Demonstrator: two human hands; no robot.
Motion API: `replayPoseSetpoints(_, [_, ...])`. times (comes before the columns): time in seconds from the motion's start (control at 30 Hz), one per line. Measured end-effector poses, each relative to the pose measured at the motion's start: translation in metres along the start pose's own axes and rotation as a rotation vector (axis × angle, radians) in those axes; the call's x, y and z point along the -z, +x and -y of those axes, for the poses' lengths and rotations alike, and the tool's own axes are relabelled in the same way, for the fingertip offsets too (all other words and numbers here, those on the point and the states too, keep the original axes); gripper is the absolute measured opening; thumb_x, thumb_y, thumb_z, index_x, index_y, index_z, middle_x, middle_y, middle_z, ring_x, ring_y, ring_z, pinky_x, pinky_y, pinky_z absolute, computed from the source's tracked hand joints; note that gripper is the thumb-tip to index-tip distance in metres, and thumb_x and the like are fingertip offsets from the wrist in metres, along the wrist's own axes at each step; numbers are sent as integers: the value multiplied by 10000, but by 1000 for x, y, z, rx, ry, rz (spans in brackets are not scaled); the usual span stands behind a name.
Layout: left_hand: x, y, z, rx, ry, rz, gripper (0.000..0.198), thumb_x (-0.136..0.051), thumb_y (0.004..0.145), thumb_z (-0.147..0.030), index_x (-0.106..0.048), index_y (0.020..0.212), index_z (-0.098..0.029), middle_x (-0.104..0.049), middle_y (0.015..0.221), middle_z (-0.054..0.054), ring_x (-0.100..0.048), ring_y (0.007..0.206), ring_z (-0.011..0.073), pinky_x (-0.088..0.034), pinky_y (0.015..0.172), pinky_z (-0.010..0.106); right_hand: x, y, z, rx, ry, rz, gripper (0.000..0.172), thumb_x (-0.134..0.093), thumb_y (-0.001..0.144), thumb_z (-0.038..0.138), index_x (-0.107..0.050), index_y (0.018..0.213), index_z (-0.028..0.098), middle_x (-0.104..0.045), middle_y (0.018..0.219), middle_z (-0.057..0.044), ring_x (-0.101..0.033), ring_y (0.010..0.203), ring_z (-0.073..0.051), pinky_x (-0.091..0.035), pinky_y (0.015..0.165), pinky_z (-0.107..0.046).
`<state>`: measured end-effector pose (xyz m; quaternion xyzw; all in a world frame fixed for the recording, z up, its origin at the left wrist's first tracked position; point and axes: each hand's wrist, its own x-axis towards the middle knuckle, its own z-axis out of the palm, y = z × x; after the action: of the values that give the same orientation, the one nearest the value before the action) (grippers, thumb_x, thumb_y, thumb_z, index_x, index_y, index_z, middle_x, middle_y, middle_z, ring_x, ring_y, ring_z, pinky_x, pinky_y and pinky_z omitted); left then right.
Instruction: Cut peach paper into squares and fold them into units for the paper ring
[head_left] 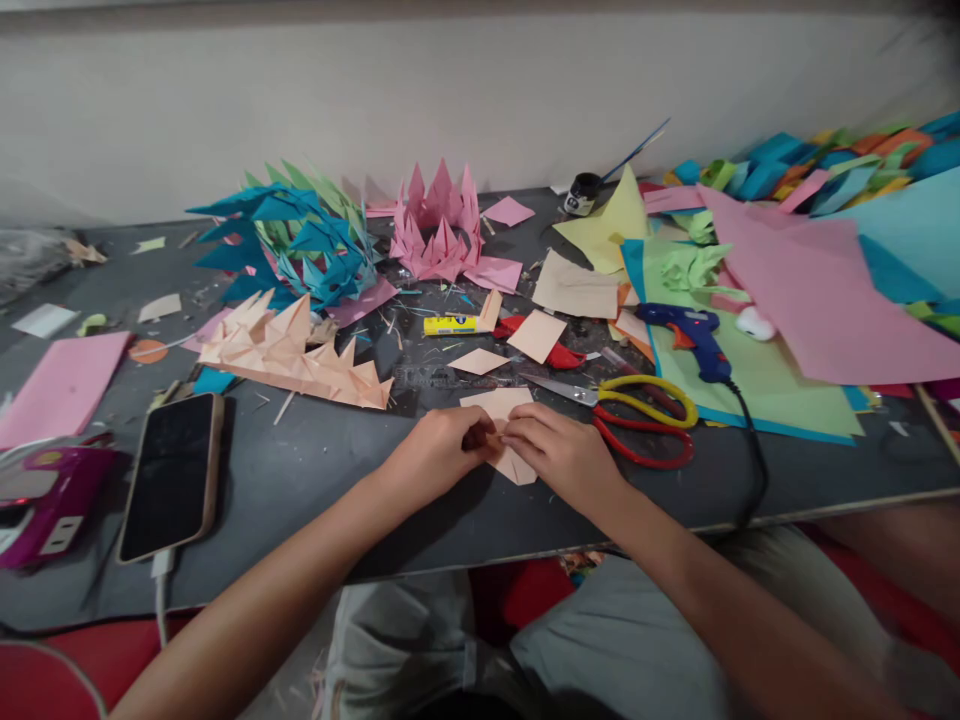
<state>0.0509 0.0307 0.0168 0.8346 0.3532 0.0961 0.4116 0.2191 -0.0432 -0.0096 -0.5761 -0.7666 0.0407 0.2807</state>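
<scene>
A peach paper piece [501, 408] lies on the dark table [315, 470] near its front edge. My left hand [439, 448] and my right hand [559, 450] meet over it, fingers curled and pinching its folded edge between them. Part of the paper shows above my fingers and a corner pokes out below my right hand. Red and yellow scissors [637, 410] lie just right of my right hand. More peach paper squares [536, 335] and a yellow glue stick [450, 325] lie a little farther back.
A phone [172, 475] on a cable lies at the left, beside a purple device [45, 500]. Folded peach [292, 350], blue-green [292, 235] and pink [439, 225] paper shapes stand behind. A blue glue gun [694, 335] and coloured sheets [825, 290] fill the right.
</scene>
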Motion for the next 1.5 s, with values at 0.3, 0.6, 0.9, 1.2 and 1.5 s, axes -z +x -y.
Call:
replayPoseSetpoints(0.3, [8, -1, 3, -90, 77, 58, 26, -603, 754, -135, -629, 749, -132, -612, 669, -2, -532, 585, 89, -389, 563, 180, 3, -1, -8, 174, 72, 55, 149, -458, 879, 163, -595, 823, 148, -671, 851, -55, -598, 783, -164, -472, 719, -292])
replayPoseSetpoints(0.6, [9, -2, 9, -203, 96, 67, 49, -582, 779, -126, -628, 771, -141, -617, 707, 7, -563, 653, 104, -414, 617, 193, 14, -4, -15, 273, 110, 172, 233, -414, 893, 142, -618, 1003, 163, -676, 943, -53, -591, 808, -157, -497, 713, -298])
replayPoseSetpoints(0.9, [17, -1, 10, -348, 187, 191, 159, -490, 858, -165, -641, 884, -125, -591, 818, 44, -569, 740, 117, -421, 674, 210, 15, -2, -17, 291, 53, 169, 264, -419, 886, 154, -664, 980, 187, -667, 965, -67, -597, 860, -175, -525, 726, -323])
replayPoseSetpoints(1.2, [21, -6, 2, -360, 381, 240, 213, -448, 873, -173, -658, 866, -140, -631, 840, 52, -602, 758, 125, -428, 679, 208, 12, -3, -17, 237, 39, 134, 257, -452, 859, 133, -674, 963, 212, -635, 969, -79, -582, 888, -175, -524, 768, -336])
replayPoseSetpoints(1.5, [24, -18, -14, -156, 688, 200, 279, -500, 837, -334, -698, 733, -166, -671, 658, 66, -608, 574, 166, -378, 505, 235, 13, -1, -15, 255, 15, 144, 245, -448, 870, 160, -681, 937, 198, -641, 965, -87, -589, 895, -178, -530, 766, -327])
